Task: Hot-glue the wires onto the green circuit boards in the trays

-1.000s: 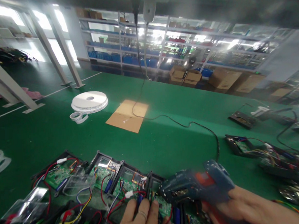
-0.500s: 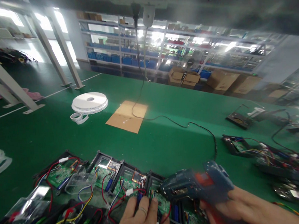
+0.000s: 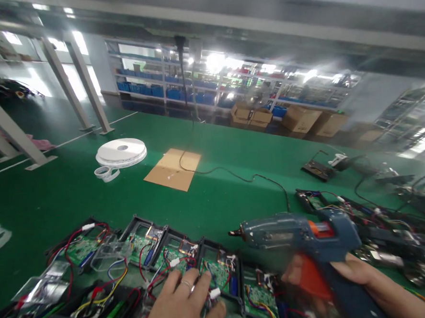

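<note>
Glue gun has come away from the fourth case

Since half a second ago, the glue gun [image 3: 299,233] has moved off the fourth open case, and its nozzle now shows beyond the far edges of the cases. The right hand [image 3: 360,277] keeps its grip closed around the handle; the gun points to the left. The left hand [image 3: 187,299] is palm down at the third and fourth cases, its fingers a little apart; I cannot tell if they press some wire. The open cases [image 3: 160,246] stand in a row on the green desk [image 3: 215,211], with circuit boards [image 3: 259,295] and coloured wires inside. Farther back, a black cord [image 3: 227,171] crosses a cardboard sheet [image 3: 166,175], near a white roll [image 3: 113,153].
</note>
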Available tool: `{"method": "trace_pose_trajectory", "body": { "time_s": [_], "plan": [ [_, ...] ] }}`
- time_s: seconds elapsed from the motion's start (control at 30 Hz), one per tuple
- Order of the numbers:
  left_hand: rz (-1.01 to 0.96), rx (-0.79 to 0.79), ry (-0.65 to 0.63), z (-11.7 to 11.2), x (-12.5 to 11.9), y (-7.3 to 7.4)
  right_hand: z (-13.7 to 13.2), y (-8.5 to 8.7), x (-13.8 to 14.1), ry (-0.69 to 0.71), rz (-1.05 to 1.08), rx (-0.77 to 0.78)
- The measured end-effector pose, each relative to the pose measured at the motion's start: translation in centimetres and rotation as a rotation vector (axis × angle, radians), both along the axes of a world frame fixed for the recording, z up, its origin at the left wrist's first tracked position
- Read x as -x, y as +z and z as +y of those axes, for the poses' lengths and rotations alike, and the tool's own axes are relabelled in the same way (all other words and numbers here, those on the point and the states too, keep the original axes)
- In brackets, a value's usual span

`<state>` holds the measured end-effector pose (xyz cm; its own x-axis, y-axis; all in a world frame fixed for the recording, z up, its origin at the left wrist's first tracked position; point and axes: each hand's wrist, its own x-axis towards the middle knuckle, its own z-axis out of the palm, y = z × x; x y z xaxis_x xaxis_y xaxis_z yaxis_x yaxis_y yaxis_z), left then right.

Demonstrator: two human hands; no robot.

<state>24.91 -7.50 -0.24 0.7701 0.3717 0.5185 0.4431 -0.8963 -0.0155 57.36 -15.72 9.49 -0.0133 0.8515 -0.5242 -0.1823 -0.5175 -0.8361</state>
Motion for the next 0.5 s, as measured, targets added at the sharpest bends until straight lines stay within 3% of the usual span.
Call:
{"method": "trace_pose_trajectory", "body": {
  "time_s": [0.1,0.2,0.37,0.5],
  "plan": [
    [-0.072,0.001,-0.030,-0.1,-0.9,1.7,-0.8,0.4,-0.2,-0.042,0.085,-0.036],
    [-0.155,0.008,-0.090,-0.9,-3.3,1.7,-2.2,0.6,-0.7,-0.063,0.103,-0.041],
    [-0.288,-0.040,-0.113,-3.0,-8.2,-1.7,-4.8,-0.6,-3.0,-0.025,0.029,0.028],
    [-0.274,-0.127,-0.188,-3.5,-8.9,-4.0,-5.2,-1.0,-4.5,0.061,-0.193,0.105]
  ]
}}
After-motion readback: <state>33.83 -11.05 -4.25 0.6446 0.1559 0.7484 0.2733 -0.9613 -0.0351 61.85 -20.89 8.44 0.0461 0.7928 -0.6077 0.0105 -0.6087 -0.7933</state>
